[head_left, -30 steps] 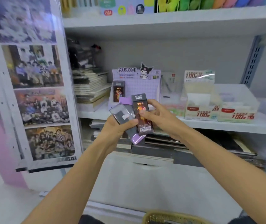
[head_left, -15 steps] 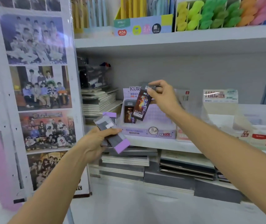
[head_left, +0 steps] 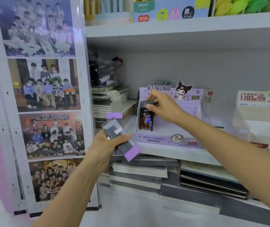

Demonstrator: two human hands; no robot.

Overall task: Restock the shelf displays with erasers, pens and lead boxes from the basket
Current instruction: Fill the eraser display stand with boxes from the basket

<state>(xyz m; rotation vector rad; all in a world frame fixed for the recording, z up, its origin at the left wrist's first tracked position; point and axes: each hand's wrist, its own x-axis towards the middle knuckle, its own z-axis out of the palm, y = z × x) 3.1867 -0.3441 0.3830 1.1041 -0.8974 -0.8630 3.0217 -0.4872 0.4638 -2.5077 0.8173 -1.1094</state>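
Observation:
My right hand [head_left: 163,106] pinches the top of a dark lead box [head_left: 145,118] that stands upright at the left end of the purple Kuromi display box [head_left: 168,140] on the middle shelf. My left hand [head_left: 105,145] grips a small stack of lead boxes [head_left: 122,138] with purple ends, held tilted just left of the display and in front of the shelf edge. The basket is out of view.
Notebooks [head_left: 111,102] are stacked on the shelf left of the display, more lie on the shelf below [head_left: 140,172]. White boxes with red labels [head_left: 260,102] stand at right. A poster panel [head_left: 44,99] walls the left side. The upper shelf [head_left: 180,25] holds colourful stock.
My right hand has lowered the dark lead box from mid-air into the left end of the Kuromi display. My left hand stays put with its stack. The view has moved closer.

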